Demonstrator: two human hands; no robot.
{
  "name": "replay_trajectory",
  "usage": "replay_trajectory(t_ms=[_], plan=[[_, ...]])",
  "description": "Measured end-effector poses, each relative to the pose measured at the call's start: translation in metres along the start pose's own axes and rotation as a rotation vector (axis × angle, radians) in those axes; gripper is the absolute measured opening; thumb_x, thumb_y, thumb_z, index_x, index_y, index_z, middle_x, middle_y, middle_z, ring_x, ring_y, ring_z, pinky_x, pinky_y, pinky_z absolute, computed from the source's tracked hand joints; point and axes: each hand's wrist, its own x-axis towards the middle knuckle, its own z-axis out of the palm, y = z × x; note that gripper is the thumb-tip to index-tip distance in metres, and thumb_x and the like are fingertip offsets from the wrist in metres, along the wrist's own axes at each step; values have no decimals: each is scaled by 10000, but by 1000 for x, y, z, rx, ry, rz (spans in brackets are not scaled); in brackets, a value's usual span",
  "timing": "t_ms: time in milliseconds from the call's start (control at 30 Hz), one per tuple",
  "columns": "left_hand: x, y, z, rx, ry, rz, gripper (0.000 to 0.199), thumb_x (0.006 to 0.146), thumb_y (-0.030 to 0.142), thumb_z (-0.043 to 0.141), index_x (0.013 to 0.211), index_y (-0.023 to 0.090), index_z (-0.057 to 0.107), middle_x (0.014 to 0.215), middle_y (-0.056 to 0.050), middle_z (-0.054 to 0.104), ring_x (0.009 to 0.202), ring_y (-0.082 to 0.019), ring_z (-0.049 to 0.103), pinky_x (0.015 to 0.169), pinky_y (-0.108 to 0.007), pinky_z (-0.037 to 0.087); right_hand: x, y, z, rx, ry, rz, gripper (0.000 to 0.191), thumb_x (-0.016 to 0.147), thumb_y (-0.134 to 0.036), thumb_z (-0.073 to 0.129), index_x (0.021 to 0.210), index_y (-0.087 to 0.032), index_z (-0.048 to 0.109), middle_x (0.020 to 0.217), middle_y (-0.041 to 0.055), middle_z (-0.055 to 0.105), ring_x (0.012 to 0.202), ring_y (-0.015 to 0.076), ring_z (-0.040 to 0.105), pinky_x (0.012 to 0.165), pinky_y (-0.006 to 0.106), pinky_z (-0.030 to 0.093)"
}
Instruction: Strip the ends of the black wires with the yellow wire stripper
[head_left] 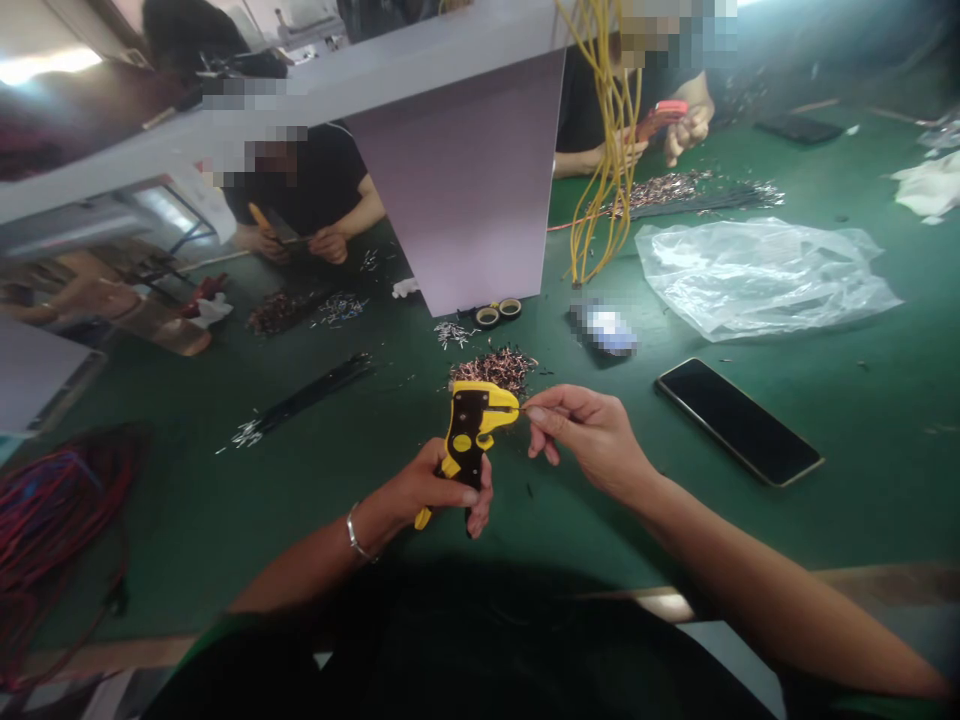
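Your left hand [431, 490] is closed around the handles of a yellow-and-black wire stripper [469, 430], its fingers wrapped tight, with a silver bangle [354, 532] on that wrist. The grip stands the tool up with its head turned toward your right hand [589, 435], so the two hands meet over the tabletop [225, 520]. Your right thumb and forefinger pinch narrowly on a thin wire [527, 407], whose tip meets the stripper's head, though you can't tell how far in it goes. Your other right fingers curl loosely out of the way.

Just beyond the tool lies a heap of cut wire pieces with copper-coloured ends [491, 370], within easy reach of both hands. On your right sits a smartphone [739, 420], off your working space, and on your left a coil of red and blue wire [52, 510]. Farther off are a bundle of black wires [300, 395], two rolls of tape [499, 312] and a clear plastic bag [757, 280]. Past the grey-lilac panel [457, 170], a co-worker's hands [330, 243] work at a similar tool, and another co-worker's hand [686, 130] is near hanging yellow wires [607, 140]
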Motion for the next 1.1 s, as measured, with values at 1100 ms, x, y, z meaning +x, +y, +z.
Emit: replay_trajectory(t_ms=[1100], plan=[[5,3,-3,24,119,141,291,680,173,756,943,105,654,734,-54,655,620,-178,618,626,-365,542,5,2,-3,29,104,12,152,724,-312,767,706,-174,704,502,1,655,398,102,529,425,260,401]])
